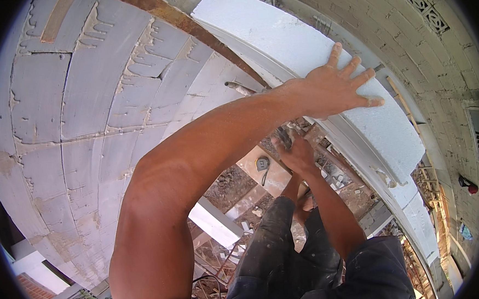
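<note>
My left hand point(339, 86) lies with fingers spread on a white aerated block point(392, 140) along the top of a wall. Below it, my right hand point(294, 149) is closed round a dark hand tool point(284, 137), partly hidden and too unclear to identify. A tape measure point(262, 163) rests on a pale board point(251, 161) just left of my right hand, below my left forearm.
A grey block wall point(60, 94) with mortar drips fills the left. A rusty beam point(162, 11) crosses above. At right stands another block wall point(437, 60) with vent openings. A loose white block point(215, 221) and rubble point(225, 188) lie below, around my legs.
</note>
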Action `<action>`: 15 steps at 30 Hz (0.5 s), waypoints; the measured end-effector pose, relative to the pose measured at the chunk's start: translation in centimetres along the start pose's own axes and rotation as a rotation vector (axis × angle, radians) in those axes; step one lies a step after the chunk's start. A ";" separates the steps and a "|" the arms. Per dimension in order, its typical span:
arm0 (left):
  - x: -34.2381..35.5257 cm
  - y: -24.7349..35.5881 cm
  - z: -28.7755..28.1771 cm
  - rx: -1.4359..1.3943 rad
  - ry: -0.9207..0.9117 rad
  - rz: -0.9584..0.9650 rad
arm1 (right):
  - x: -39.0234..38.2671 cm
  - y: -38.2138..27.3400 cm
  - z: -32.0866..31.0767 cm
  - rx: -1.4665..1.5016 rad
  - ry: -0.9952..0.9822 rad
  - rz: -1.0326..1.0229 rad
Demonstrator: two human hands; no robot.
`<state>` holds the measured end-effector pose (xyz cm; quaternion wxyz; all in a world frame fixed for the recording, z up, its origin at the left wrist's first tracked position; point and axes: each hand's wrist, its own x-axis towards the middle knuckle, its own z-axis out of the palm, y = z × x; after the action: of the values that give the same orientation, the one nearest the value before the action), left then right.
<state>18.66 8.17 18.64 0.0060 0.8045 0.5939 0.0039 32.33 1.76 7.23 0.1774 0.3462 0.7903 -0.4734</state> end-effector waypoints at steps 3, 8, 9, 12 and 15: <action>-0.1 0.3 -0.5 0.089 -0.055 -0.034 | -9.0 9.9 3.6 0.475 0.130 -0.185; 0.9 0.6 -1.7 0.125 -0.152 -0.060 | -25.6 15.3 1.0 1.002 0.054 0.247; 1.2 0.8 -1.7 0.130 -0.168 -0.062 | -26.8 15.4 0.1 1.085 0.137 0.337; 2.5 1.1 -1.6 0.178 -0.183 -0.065 | -29.1 15.2 -1.4 1.399 0.458 0.603; 0.6 0.6 0.1 0.206 -0.178 -0.107 | -27.3 14.5 -1.4 1.841 0.725 0.565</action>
<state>19.45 8.54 18.54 -0.0238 0.7652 0.6303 -0.1288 61.79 -2.81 15.46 -0.3012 0.6433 0.0171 -0.7037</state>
